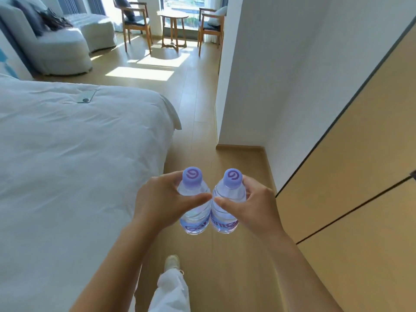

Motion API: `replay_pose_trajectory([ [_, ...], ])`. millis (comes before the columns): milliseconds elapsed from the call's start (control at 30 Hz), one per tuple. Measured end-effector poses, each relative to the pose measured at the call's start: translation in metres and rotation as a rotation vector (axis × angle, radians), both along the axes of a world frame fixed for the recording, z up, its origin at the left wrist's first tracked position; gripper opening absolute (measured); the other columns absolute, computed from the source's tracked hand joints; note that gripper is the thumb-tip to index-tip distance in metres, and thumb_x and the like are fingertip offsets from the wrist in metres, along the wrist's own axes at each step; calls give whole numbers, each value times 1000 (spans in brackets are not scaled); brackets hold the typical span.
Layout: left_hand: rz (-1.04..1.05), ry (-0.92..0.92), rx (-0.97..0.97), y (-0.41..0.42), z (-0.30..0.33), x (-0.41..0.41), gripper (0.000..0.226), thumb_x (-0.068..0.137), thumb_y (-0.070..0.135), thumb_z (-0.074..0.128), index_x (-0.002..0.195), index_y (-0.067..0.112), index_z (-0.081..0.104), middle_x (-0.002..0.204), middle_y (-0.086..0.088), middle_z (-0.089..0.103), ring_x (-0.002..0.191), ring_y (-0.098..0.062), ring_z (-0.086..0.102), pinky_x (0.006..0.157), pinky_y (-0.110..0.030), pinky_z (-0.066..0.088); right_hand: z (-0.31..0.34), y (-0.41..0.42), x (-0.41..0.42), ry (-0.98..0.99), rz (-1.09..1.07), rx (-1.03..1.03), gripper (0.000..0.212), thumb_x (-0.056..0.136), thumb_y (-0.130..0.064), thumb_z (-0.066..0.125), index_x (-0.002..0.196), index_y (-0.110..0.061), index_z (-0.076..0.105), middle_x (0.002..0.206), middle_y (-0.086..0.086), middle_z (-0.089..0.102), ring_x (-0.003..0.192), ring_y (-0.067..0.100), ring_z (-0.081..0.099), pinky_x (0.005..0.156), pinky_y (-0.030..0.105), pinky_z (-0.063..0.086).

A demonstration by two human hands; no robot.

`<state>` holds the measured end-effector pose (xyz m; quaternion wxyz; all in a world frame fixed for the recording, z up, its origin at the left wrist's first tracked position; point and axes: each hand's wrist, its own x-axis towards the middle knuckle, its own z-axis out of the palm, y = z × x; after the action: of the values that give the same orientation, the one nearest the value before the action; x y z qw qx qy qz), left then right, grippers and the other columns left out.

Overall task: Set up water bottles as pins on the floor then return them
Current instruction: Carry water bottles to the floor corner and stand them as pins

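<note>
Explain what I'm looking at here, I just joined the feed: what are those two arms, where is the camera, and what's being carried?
There is no machine here. The single picture comes from a wide-angle camera worn on a person's head, looking forward and down, so the two bare arms are that person's own. The left hand grips one clear water bottle and the right hand grips a second water bottle; both have purple caps and are held upright, side by side, above the wooden floor. A white bed lies to the left, wooden cabinet doors to the right. Far ahead, by the window, a small round table stands between two chairs. No bottle stands on the floor in view.
</note>
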<state>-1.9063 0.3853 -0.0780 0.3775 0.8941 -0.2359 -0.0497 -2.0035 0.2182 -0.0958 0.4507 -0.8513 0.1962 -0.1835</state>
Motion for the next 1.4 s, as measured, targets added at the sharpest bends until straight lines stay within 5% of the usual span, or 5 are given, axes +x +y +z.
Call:
replay_pose_trajectory([
  [300,-59,6,12,-29,5,192,30,44,80,50,64,59,56,58,38,56,65,11,58,57,-16,41,-4,-20,177,-60,-60,46,36,57,-45,79,90,-40,65,81,-22,69,75,-1,65,66,19,51],
  [467,-63,-5,0,-44,6,267,24,45,82,49,63,67,52,59,51,47,68,21,54,54,-12,34,-3,-36,252,-35,-60,49,36,62,-35,83,94,-35,66,81,-17,70,76,2,65,69,29,55],
  [667,-38,-18,-32,-80,-13,354,56,49,82,50,86,45,69,61,34,53,61,12,55,53,-15,38,-11,-74,337,-17,5,41,36,66,-40,81,97,-34,63,86,-14,69,79,4,66,70,29,58],
  [1033,60,-38,-14,-213,-21,524,56,54,78,66,89,33,71,67,18,59,63,-7,60,58,-23,46,-14,-223,522,7,88,32,42,67,-39,81,105,-28,67,90,-13,71,81,4,66,73,29,57],
  [1400,120,-71,-74,-316,-18,670,62,57,73,61,90,22,73,68,18,57,55,9,49,53,-11,35,-8,-332,686,9,115,16,39,66,-35,82,101,-25,69,84,-10,71,78,8,66,72,34,55],
])
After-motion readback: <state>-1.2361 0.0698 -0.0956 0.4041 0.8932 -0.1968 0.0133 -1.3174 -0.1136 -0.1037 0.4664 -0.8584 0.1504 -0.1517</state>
